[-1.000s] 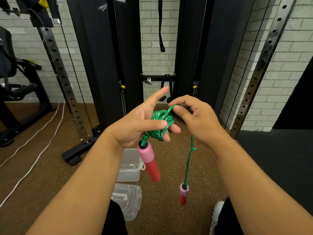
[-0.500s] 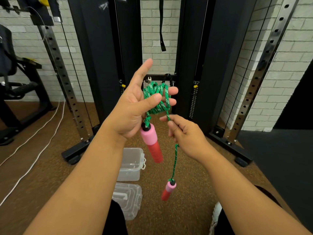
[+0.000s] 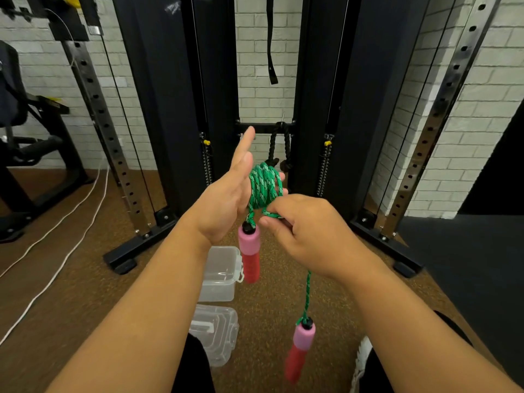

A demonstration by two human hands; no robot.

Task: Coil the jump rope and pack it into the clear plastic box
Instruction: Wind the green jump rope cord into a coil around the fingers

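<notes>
A green jump rope [image 3: 263,188] is wound in several loops around the fingers of my left hand [image 3: 226,202], which is raised with its thumb pointing up. One pink and red handle [image 3: 249,255] hangs just below that hand. My right hand [image 3: 306,236] pinches the loose strand under the coil. From it the rope drops to the second pink and red handle [image 3: 299,350], which dangles free. On the floor below stand the clear plastic box [image 3: 219,275] and, nearer to me, its clear lid [image 3: 214,333].
A black cable machine [image 3: 175,109] with steel uprights stands in front on the brown floor. A black rope attachment [image 3: 279,148] hangs behind the coil. White cables [image 3: 65,222] trail at the left. My white shoe [image 3: 361,361] is at the bottom right.
My left hand has come down a little with the coil. My right hand has moved up under the coil, laying on another turn, and the free handle hangs on a shorter strand.
</notes>
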